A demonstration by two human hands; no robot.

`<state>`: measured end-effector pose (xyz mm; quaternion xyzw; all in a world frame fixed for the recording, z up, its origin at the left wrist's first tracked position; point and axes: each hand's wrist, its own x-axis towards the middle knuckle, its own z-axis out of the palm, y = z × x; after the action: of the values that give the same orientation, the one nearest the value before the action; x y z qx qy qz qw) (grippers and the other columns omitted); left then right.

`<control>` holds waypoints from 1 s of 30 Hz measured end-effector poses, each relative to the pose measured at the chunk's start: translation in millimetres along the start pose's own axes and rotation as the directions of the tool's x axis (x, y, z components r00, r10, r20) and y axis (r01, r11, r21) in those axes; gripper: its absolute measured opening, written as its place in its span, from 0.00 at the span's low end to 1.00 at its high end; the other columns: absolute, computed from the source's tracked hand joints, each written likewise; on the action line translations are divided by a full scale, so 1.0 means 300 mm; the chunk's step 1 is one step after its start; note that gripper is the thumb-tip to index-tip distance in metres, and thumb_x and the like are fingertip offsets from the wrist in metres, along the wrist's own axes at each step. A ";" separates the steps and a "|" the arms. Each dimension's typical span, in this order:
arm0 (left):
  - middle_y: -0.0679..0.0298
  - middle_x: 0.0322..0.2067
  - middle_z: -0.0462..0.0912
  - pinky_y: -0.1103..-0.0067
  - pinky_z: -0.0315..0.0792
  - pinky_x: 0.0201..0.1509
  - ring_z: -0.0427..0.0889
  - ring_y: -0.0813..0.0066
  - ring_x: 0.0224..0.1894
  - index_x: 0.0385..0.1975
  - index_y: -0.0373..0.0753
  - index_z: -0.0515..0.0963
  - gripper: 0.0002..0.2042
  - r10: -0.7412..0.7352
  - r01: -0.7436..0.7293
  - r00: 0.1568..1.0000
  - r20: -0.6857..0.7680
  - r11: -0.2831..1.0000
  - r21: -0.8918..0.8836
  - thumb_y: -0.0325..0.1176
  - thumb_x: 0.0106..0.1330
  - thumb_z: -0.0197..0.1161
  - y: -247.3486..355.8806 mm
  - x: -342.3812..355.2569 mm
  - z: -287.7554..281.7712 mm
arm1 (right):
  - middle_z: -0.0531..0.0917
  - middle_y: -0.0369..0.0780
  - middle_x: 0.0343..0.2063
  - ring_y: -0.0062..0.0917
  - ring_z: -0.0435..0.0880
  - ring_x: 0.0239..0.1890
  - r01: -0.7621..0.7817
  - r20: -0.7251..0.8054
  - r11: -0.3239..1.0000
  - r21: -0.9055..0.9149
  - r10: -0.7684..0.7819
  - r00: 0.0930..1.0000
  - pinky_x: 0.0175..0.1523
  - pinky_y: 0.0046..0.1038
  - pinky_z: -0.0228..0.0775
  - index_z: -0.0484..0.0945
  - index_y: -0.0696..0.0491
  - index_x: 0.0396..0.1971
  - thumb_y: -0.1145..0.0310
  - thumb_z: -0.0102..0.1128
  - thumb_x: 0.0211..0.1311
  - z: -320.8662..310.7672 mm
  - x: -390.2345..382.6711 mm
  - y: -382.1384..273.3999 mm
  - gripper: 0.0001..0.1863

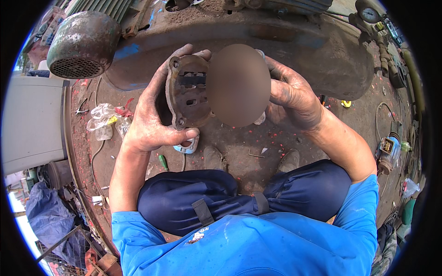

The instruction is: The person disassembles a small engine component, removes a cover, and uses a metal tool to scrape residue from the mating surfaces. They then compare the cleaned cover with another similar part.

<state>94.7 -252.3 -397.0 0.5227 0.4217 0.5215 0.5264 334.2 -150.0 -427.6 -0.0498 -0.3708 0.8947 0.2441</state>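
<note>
In front of me, above my knees, my left hand (152, 108) grips a dark, greasy cast metal cover (191, 99). It has bolt holes at its corners and several slots in its inner face. The thumb lies along its lower edge and fingertips show over its top. My right hand (292, 94) is closed at the right of a blurred oval patch (238, 85), with thumb and fingers bent. Pale edges of a part show at the rim of the patch; the rest is hidden. Below the cover, a light blue and white flange-like piece (186, 146) lies on the ground.
A rusty tank (276, 50) stretches across the far side, with a motor (83, 43) at left and a pressure gauge (369, 14) at right. On the ground lie a green-handled tool (163, 161), a hex key (256, 153), pliers (82, 106) and plastic bags (103, 120). A small blue motor (390, 149) sits right.
</note>
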 end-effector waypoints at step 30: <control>0.47 0.69 0.62 0.63 0.65 0.71 0.68 0.58 0.68 0.73 0.34 0.51 0.58 -0.028 0.028 0.999 -0.016 1.000 -0.010 0.33 0.38 0.81 0.005 0.001 0.003 | 0.75 0.44 0.59 0.31 0.75 0.61 -0.043 -0.018 0.999 -0.021 0.043 0.999 0.64 0.37 0.70 0.60 0.59 0.68 0.60 0.68 0.64 -0.001 -0.002 -0.013 0.38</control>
<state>95.5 -252.4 -395.4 0.5098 0.4308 0.5205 0.5326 336.4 -147.7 -425.1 -0.0681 -0.3772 0.8952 0.2275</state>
